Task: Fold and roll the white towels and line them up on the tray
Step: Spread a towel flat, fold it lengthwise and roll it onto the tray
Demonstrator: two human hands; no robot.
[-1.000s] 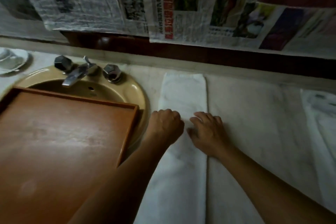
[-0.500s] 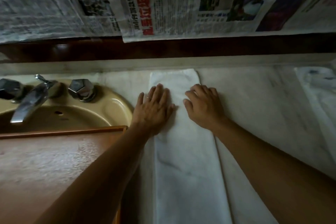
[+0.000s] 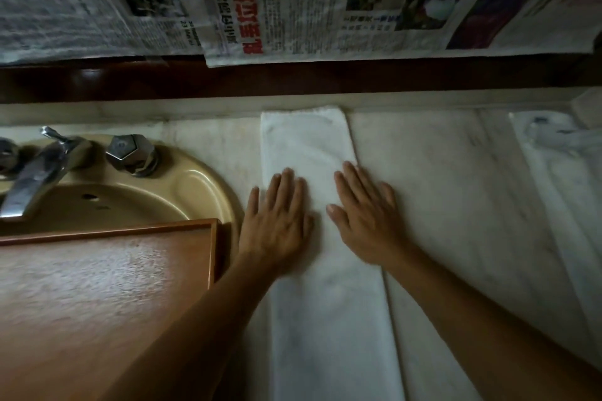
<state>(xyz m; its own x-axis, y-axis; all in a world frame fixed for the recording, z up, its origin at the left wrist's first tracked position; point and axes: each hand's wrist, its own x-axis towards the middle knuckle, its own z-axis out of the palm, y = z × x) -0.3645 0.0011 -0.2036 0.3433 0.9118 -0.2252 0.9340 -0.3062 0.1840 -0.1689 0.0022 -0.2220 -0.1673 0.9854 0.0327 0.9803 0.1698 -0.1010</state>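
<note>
Both grips spread flat: left hand (image 3: 277, 221) and right hand (image 3: 365, 218) are pressing the long folded white towel (image 3: 325, 319) against the pale marble worktop (image 3: 456, 189), probably smoothing it for rolling.

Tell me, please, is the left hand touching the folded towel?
Touching: the head view shows the left hand lying flat, fingers straight, on the folded towel.

The near end of the folded towel (image 3: 325, 319) runs off the bottom edge. The left hand (image 3: 277, 225) and right hand (image 3: 365, 221) cover its middle. The tray (image 3: 97, 303) is cut off at the left and bottom, and it hides the front of the sink (image 3: 195, 182). The white heap (image 3: 560, 166) at the right edge is blurred, perhaps more towels. The tap (image 3: 35, 172) is cropped at the left.
</note>
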